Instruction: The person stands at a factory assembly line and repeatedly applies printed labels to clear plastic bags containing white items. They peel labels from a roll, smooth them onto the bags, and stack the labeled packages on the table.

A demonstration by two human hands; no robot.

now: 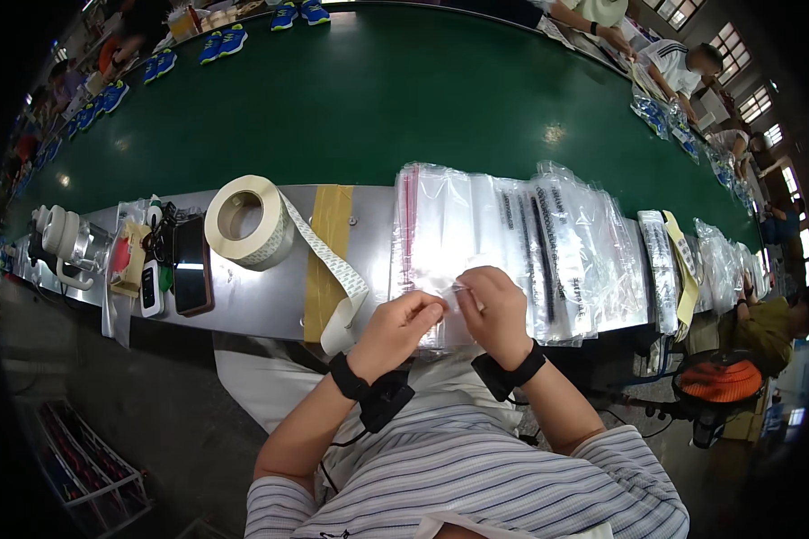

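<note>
My left hand (404,325) and my right hand (493,311) meet over the near edge of a grey metal shelf (270,296). Between their fingertips they pinch a small clear plastic piece (451,295), which looks like a sticker or small bag. Under and behind the hands lies a spread of clear plastic zip bags (512,238), overlapping in rows. A big roll of white label tape (247,220) stands to the left, and its loose strip (337,269) trails down to the shelf edge near my left hand. Both wrists wear black bands.
A wide green conveyor belt (377,99) runs behind the shelf, with blue shoes (223,43) at its far side. A phone (192,265), small devices and a white tool (63,238) lie at the left. More bags (719,260) and other people (683,67) are at the right.
</note>
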